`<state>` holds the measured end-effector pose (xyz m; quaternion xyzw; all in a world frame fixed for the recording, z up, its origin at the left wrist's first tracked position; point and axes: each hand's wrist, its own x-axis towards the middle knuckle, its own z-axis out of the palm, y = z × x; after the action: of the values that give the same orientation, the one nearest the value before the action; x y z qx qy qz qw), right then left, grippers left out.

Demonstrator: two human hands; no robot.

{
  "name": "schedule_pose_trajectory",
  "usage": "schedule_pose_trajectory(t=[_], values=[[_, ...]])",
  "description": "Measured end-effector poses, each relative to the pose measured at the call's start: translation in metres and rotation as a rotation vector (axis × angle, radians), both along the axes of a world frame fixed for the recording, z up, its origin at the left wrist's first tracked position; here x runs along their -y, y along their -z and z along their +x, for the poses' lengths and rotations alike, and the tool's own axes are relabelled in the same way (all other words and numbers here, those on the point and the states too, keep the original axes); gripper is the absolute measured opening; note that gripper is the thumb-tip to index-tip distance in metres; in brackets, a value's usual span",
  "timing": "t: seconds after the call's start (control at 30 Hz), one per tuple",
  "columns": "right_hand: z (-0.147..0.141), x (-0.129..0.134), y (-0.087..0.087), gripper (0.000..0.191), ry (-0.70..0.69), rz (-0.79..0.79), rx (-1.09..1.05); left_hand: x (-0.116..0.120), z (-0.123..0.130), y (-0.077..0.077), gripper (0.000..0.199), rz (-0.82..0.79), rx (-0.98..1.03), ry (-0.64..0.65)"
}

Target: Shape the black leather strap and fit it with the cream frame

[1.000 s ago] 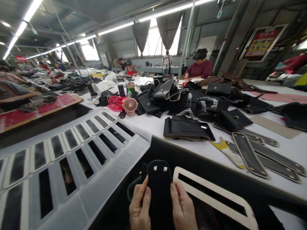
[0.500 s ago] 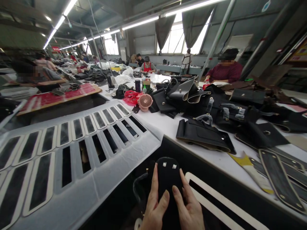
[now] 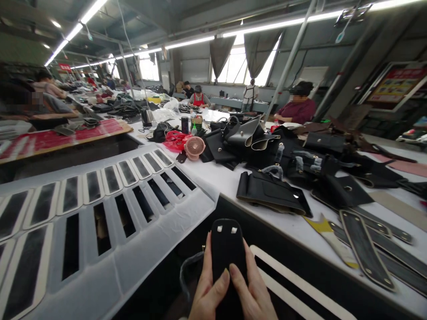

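Observation:
A black strap-like piece (image 3: 228,249) with a rounded end and two small pale tabs near its tip is held upright in front of me. My left hand (image 3: 211,284) grips its left edge, the thumb lying on its face. On the opposite edge, my right hand (image 3: 251,286) holds it in the same way, and the two thumbs nearly meet. Its lower end runs out of view. Left of my left hand, a plastic-wrapped handle (image 3: 183,275) shows against dark material. A long cream-edged strip (image 3: 300,284) lies to the right of my right hand.
On the left, a pale covered board (image 3: 133,249) carries rows of cream-edged black strips (image 3: 70,194). Black bags (image 3: 271,193) and eyeleted straps (image 3: 365,249) cover the right table. A pink fan (image 3: 194,148) stands beyond, by a red plastic bag (image 3: 175,140). Several people work farther back.
The view has turned slightly right, so the scene sits farther left. My thumbs have moved closer together on the black piece, which both hands still hold.

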<state>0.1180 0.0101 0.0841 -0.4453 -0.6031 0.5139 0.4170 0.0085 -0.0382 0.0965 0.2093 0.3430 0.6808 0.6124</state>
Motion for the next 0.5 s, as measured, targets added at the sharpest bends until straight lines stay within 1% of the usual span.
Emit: schedule_pose_trajectory(t=[0.07, 0.1, 0.17, 0.27, 0.3, 0.37, 0.43, 0.5], values=[[-0.001, 0.003, -0.003, 0.063, -0.029, 0.01, -0.019, -0.001, 0.003, 0.003, 0.097, 0.0, 0.045, -0.014], [-0.001, 0.004, -0.003, 0.063, -0.037, 0.005, -0.034, -0.001, 0.004, 0.005, 0.096, -0.004, 0.035, -0.029], [-0.002, 0.008, -0.004, 0.063, -0.029, -0.023, -0.076, -0.003, 0.005, 0.012, 0.09, -0.026, -0.046, -0.071], [-0.003, 0.013, -0.004, 0.062, 0.054, -0.078, -0.153, -0.003, 0.001, 0.02, 0.08, -0.064, -0.186, -0.126], [-0.003, 0.014, -0.004, 0.063, 0.058, -0.098, -0.171, -0.003, 0.0, 0.021, 0.076, -0.068, -0.22, -0.132], [-0.001, 0.016, -0.003, 0.066, 0.052, -0.135, -0.19, 0.0, -0.003, 0.021, 0.066, -0.071, -0.271, -0.119], [0.001, 0.017, -0.004, 0.069, 0.048, -0.164, -0.195, 0.004, -0.004, 0.017, 0.058, -0.076, -0.302, -0.09], [0.003, 0.018, -0.006, 0.07, 0.05, -0.184, -0.201, 0.007, -0.004, 0.011, 0.059, -0.101, -0.27, -0.05]])
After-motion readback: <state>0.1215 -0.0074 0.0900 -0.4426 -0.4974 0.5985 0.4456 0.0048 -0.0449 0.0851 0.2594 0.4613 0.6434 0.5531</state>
